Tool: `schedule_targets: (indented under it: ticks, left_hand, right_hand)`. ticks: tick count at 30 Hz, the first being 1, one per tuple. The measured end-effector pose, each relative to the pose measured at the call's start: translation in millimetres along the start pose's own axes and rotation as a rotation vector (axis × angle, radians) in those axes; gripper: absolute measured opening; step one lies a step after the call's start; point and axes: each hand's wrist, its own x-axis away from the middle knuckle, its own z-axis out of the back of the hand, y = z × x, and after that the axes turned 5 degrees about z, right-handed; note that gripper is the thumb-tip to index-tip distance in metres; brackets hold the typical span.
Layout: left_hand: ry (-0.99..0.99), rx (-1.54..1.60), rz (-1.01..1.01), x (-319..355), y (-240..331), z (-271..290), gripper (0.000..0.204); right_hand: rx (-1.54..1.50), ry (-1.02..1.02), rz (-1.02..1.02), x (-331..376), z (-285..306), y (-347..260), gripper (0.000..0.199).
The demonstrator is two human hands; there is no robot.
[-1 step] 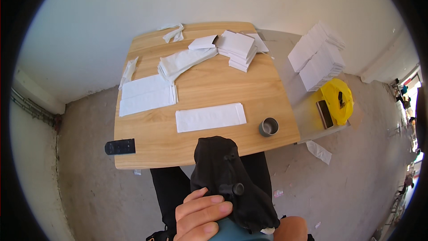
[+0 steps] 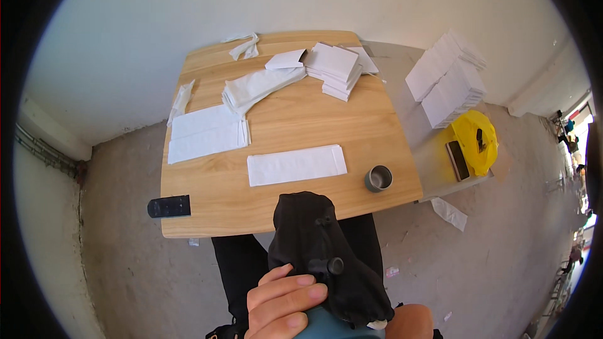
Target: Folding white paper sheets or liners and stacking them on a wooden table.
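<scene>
Close to me, a black cloth pouch (image 2: 308,229) with two black toggle-like knobs stands up in front of my lap. Under its lower edge a smooth, rounded teal bottle (image 2: 333,326) shows in part. My left hand (image 2: 286,304) curls its fingers round the bottle, with fingertips against the pouch. At the lower right my right hand (image 2: 409,323) is seen only in part beside the pouch; its fingers are mostly hidden. On the table beyond stands a small cup (image 2: 379,179), teal-grey outside and metallic inside. A long flat stack of white paper (image 2: 296,165) lies left of it.
The wooden table (image 2: 326,119) bears more white paper stacks (image 2: 210,135) and white boxes (image 2: 333,66). A dark device (image 2: 169,206) overhangs its left edge. On a lower grey surface to the right are white stacks (image 2: 449,85), a yellow bag (image 2: 480,150) and a phone (image 2: 458,161).
</scene>
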Motion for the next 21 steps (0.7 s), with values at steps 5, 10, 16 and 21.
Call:
schedule_targets:
  ticks: [5, 10, 16, 21]
  left_hand:
    - [-0.019, 0.009, -0.033, -4, -1, 0, 0.037]
    - [-0.018, -0.006, -0.037, -3, -1, -1, 0.038]
    - [-0.015, -0.012, -0.037, -2, -1, -3, 0.039]
    - [-0.036, -0.008, -0.037, -3, -2, -1, 0.039]
  right_hand:
    - [0.421, 0.342, 0.489, -3, -4, 11, 0.026]
    - [0.460, 0.358, 0.484, -2, -6, 16, 0.028]
    - [0.418, 0.445, 0.701, -22, -30, 75, 0.027]
    - [0.436, 0.491, 0.725, -23, -27, 65, 0.027]
